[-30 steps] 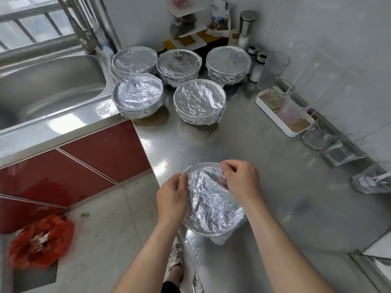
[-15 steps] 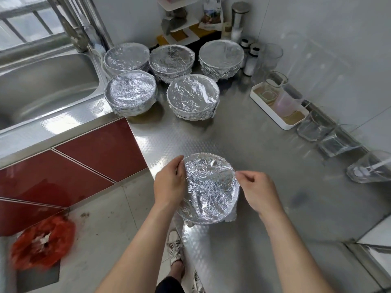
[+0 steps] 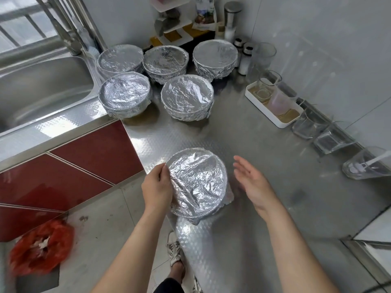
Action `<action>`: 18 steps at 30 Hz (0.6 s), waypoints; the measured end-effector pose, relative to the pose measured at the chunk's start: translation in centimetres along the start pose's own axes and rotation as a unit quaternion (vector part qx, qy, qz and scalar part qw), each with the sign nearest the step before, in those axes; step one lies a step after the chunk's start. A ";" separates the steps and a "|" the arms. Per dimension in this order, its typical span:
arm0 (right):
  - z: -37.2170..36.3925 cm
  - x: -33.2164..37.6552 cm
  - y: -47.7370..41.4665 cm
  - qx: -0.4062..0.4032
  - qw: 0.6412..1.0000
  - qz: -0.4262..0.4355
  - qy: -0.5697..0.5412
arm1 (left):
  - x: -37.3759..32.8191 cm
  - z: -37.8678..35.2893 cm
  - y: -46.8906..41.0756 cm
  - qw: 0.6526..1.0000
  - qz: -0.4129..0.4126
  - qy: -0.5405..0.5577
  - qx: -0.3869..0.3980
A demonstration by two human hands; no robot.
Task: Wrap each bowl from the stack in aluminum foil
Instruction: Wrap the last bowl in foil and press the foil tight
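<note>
A foil-covered bowl (image 3: 197,182) sits near the front edge of the steel counter (image 3: 264,149). My left hand (image 3: 157,187) grips its left rim, fingers curled against the foil. My right hand (image 3: 251,182) hovers just right of the bowl, palm open and fingers straight, not touching it. A loose foil flap sticks out at the bowl's lower right. Several bowls wrapped in foil stand at the back: one at the front left (image 3: 124,94), one at the front right (image 3: 187,97), and others behind them (image 3: 214,58).
A sink (image 3: 42,89) and tap lie at the left. A white tray with glasses (image 3: 273,102) and several glass containers (image 3: 330,140) line the right wall. Spice jars and a rack stand at the back. A red bag (image 3: 40,248) lies on the floor.
My right hand let go of the foil at the bowl's right rim, drew away to the right and opened. The left hand stayed on the left rim.
</note>
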State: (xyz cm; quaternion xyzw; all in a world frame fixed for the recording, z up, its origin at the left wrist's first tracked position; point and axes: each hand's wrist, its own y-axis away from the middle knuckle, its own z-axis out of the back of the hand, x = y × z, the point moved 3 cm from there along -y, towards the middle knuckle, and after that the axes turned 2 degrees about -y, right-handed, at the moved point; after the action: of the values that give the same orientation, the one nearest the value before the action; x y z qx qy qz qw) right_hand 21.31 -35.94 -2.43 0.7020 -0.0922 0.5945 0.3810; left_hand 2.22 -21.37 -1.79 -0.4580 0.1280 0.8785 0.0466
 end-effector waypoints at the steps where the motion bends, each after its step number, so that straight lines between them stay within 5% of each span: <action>1: -0.1 -0.1 0.0 0.027 1.000 -0.006 -0.013 | 0.4 0.1 -0.2 0.999 0.022 0.024 -0.001; 6: -1.4 0.0 -0.7 0.117 0.993 0.021 -0.012 | 1.2 0.3 -0.1 0.986 0.109 0.128 0.001; 18: -4.0 0.0 -2.3 0.029 0.997 0.056 -0.048 | 1.9 0.1 -0.6 0.988 0.093 0.120 -0.027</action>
State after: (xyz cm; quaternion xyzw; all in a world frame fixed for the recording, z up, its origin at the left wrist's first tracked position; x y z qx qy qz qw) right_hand 19.65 -31.76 -3.37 0.7343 -0.1328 0.5829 0.3216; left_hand 1.13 -20.87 -3.35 -0.5477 0.1510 0.8205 -0.0630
